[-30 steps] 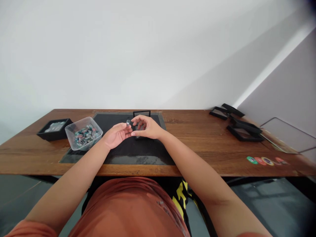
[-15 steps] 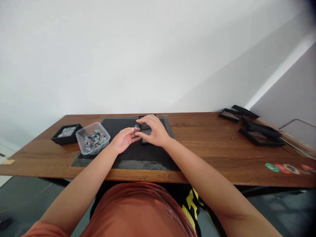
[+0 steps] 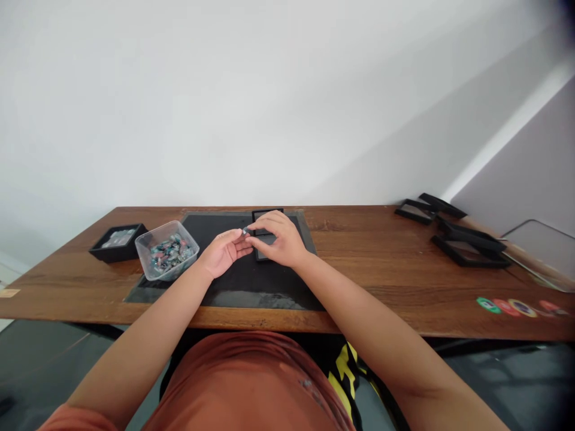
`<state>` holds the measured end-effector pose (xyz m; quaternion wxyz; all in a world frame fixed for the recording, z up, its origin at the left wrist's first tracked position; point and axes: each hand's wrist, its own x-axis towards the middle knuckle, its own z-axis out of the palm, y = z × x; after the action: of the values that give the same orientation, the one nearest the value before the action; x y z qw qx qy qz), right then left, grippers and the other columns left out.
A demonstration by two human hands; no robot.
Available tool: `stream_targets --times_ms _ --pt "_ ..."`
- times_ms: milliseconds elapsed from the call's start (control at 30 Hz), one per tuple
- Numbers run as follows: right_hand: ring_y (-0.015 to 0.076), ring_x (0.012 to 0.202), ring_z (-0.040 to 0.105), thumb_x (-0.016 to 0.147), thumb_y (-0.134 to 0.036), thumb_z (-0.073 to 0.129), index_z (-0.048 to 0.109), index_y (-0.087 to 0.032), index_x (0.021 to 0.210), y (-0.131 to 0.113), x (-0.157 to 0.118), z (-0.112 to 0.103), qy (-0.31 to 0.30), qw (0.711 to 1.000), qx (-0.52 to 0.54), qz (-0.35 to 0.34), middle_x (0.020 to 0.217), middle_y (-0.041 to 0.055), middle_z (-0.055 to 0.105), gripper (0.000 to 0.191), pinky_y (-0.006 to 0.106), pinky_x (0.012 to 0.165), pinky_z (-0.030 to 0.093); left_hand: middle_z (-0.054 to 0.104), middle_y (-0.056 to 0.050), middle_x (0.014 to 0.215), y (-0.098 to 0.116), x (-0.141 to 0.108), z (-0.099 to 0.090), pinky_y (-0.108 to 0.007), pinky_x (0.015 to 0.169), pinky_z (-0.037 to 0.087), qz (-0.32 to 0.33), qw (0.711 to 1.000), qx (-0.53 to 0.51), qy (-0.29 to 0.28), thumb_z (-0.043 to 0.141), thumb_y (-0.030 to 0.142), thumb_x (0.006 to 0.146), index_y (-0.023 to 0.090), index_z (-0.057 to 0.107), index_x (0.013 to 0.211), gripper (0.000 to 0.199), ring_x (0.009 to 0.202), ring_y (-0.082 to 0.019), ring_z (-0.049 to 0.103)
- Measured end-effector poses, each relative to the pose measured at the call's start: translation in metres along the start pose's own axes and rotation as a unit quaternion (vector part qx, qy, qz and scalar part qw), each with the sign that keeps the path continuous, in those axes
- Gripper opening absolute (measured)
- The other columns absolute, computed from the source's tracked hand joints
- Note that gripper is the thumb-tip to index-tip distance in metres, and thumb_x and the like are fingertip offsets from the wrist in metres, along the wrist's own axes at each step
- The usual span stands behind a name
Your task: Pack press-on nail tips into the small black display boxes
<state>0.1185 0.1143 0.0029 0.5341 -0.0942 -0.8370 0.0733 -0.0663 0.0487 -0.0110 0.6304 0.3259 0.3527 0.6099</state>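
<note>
- Small and probably light, the grey piece [image 3: 245, 231] looked likely to be hard and stiff, perhaps slick if polished; a fingertip pinch on opposite edges seemed the surest hold.
- It appeared dark grey with a paler glint; its exact shape was too small to tell.
- It sat near the middle of the frame, between the hands and above the black mat [image 3: 251, 275].
- The left hand [image 3: 226, 252] pinched it by the fingertips; the right hand [image 3: 283, 240] curved narrowly around to it, though whether it gripped too, I could not tell.
- Left of centre, a clear tub [image 3: 155, 234] held mixed small pieces [image 3: 171, 254].
</note>
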Motion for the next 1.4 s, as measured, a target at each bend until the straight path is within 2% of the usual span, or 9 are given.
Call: stream_targets --times_ms 200,433,533,667,767,933,1200,1300,1400 --pt "0.0201 0.090 0.069 0.095 -0.034 0.067 0.074 -0.023 0.089 0.002 0.000 0.001 -0.014 1.000 0.003 0.004 0.089 0.0044 0.078 0.014 0.039 0.087 0.051 0.078 -0.005 0.079 0.000 0.002 -0.001 -0.027 0.069 0.060 0.006 1.000 0.019 -0.001 0.089 0.034 0.075 0.013 0.074 0.083 0.027 0.068 -0.015 0.073" --pt "0.0186 0.082 0.069 0.093 -0.034 0.068 0.074 -0.024 0.086 0.000 -0.001 0.000 -0.060 0.998 0.032 0.002 0.086 0.0021 0.079 0.013 0.037 0.084 0.051 0.074 -0.004 0.074 -0.003 0.003 0.000 -0.024 0.065 0.057 0.020 0.999 0.039 0.005 0.092 0.042 0.070 0.012 0.072 0.080 0.037 0.065 -0.012 0.069" --pt "0.0179 0.078 0.068 0.092 -0.042 0.071 0.074 -0.023 0.080 -0.003 0.001 -0.003 -0.068 0.997 0.043 0.006 0.083 0.0027 0.078 0.023 0.036 0.081 0.050 0.073 -0.002 0.072 -0.003 0.002 0.001 -0.023 0.064 0.056 0.025 0.999 0.042 0.005 0.095 0.041 0.064 0.013 0.070 0.075 0.038 0.064 -0.011 0.067" --pt "0.0161 0.070 0.065 0.091 -0.050 0.072 0.072 -0.022 0.065 -0.005 0.003 -0.007 -0.043 0.998 0.045 0.012 0.074 0.0025 0.075 0.038 0.034 0.076 0.048 0.067 0.001 0.064 0.000 0.000 0.003 -0.022 0.063 0.056 0.032 0.998 0.047 -0.005 0.095 0.038 0.063 0.014 0.067 0.070 0.037 0.060 -0.010 0.063" --pt "0.0164 0.071 0.065 0.091 -0.054 0.071 0.070 -0.022 0.067 -0.006 0.004 -0.007 -0.048 0.998 0.044 0.021 0.074 0.0025 0.074 0.040 0.034 0.077 0.048 0.066 0.001 0.064 0.001 -0.001 0.003 -0.022 0.063 0.056 0.038 0.998 0.053 -0.014 0.092 0.036 0.066 0.014 0.067 0.069 0.033 0.059 -0.009 0.062" --pt "0.0156 0.066 0.058 0.090 -0.061 0.068 0.058 -0.022 0.066 -0.005 0.003 -0.007 -0.069 0.996 0.046 0.042 0.067 0.0013 0.067 0.048 0.032 0.072 0.045 0.065 0.000 0.063 0.001 -0.002 0.002 -0.024 0.063 0.056 0.045 0.997 0.062 -0.029 0.089 0.037 0.069 0.014 0.066 0.066 0.032 0.060 -0.011 0.062" --pt "0.0140 0.062 0.054 0.093 -0.064 0.062 0.054 -0.022 0.065 -0.010 0.001 -0.007 -0.118 0.993 -0.021 0.017 0.065 0.0006 0.065 0.051 0.029 0.065 0.039 0.060 0.000 0.060 0.000 -0.002 0.001 -0.021 0.056 0.049 0.048 0.994 0.077 -0.053 0.089 0.042 0.072 0.013 0.063 0.059 0.041 0.056 -0.009 0.056" --pt "0.0130 0.062 0.055 0.091 -0.065 0.064 0.056 -0.021 0.069 -0.012 0.000 -0.007 -0.111 0.993 -0.021 0.018 0.066 -0.0001 0.065 0.050 0.028 0.063 0.039 0.060 0.000 0.060 0.000 -0.002 0.001 -0.020 0.053 0.046 0.050 0.993 0.079 -0.065 0.092 0.047 0.069 0.013 0.064 0.058 0.046 0.054 -0.008 0.053" --pt "0.0123 0.062 0.058 0.089 -0.065 0.067 0.064 -0.022 0.085 -0.013 0.000 -0.008 -0.102 0.994 -0.011 0.027 0.067 -0.0019 0.065 0.044 0.026 0.064 0.041 0.060 0.000 0.061 0.000 -0.003 0.002 -0.021 0.053 0.045 0.046 0.993 0.080 -0.077 0.094 0.053 0.062 0.013 0.065 0.059 0.050 0.055 -0.008 0.052"
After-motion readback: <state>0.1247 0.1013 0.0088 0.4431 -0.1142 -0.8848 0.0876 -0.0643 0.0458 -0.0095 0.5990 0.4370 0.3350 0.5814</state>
